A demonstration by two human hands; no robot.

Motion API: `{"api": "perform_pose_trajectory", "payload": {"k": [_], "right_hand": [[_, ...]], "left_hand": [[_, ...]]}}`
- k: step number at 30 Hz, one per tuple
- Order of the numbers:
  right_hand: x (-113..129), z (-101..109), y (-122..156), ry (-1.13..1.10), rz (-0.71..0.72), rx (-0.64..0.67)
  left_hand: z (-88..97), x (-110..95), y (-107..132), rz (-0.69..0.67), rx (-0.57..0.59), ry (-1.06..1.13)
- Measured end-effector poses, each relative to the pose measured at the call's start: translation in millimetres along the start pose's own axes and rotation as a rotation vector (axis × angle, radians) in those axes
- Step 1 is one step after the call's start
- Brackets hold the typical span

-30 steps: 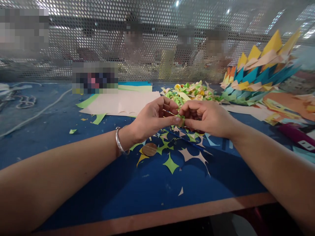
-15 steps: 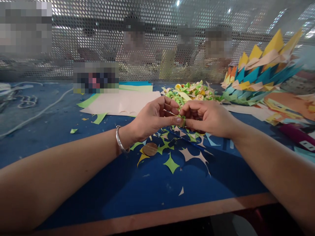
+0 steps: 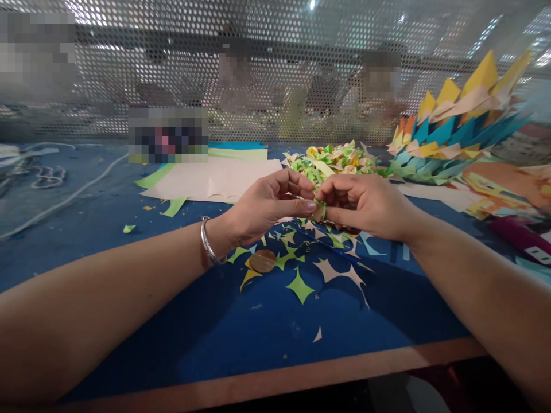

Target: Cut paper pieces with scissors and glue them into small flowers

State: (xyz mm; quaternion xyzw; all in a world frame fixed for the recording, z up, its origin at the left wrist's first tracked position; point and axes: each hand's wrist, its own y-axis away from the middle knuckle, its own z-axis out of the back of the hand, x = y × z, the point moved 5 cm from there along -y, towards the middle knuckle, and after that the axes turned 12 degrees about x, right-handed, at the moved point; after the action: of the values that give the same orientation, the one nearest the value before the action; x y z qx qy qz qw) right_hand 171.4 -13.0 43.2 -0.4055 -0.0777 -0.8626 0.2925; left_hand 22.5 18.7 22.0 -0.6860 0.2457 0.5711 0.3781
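Note:
Between my two hands is a small folded piece of green paper [image 3: 320, 210], pinched at the fingertips and partly hidden by them. My left hand [image 3: 275, 203], with a silver bangle at the wrist, closes thumb and fingers on its left side. From the right, my right hand [image 3: 357, 203] grips it with curled fingers. Just behind the hands rises a heap of small folded paper pieces [image 3: 340, 158] in green, yellow and pale pink. Under and in front of them lie paper offcuts, among them a green star-shaped scrap [image 3: 300, 286] and a brown disc [image 3: 262, 261].
Pale paper sheets [image 3: 215, 178] lie behind my left hand. A layered paper model with yellow and blue points [image 3: 451, 132] stands at the back right, near a purple object [image 3: 520, 238]. A blue pen [image 3: 340, 250] lies among the scraps. A perforated metal screen [image 3: 275, 74] bounds the blue table.
My fingers have shifted only slightly around the folded paper, and a bit more of it shows between the thumbs. The things on the table have stayed in place.

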Motion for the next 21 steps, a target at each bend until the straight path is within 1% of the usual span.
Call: {"api": "perform_pose_trajectory", "payload": {"k": [4,7,13,18,21], "right_hand": [[0,0,0,-0.001,-0.004,-0.002],[0,1,1,0.016,-0.005,-0.005],[0,1,0,0.046,-0.017,-0.01],[0,-1,0,0.022,-0.016,0.016],[0,-1,0,0.003,-0.02,0.028]], "left_hand": [[0.8,1,0,0.013,0.01,-0.003],[1.8,0,-1,-0.023,-0.013,-0.087],[-1.1,-9,2,-0.186,-0.04,-0.41],[-8.1,-19,11,-0.296,-0.083,-0.75],[-13.3,-22,14,-0.369,-0.061,-0.861]]}}
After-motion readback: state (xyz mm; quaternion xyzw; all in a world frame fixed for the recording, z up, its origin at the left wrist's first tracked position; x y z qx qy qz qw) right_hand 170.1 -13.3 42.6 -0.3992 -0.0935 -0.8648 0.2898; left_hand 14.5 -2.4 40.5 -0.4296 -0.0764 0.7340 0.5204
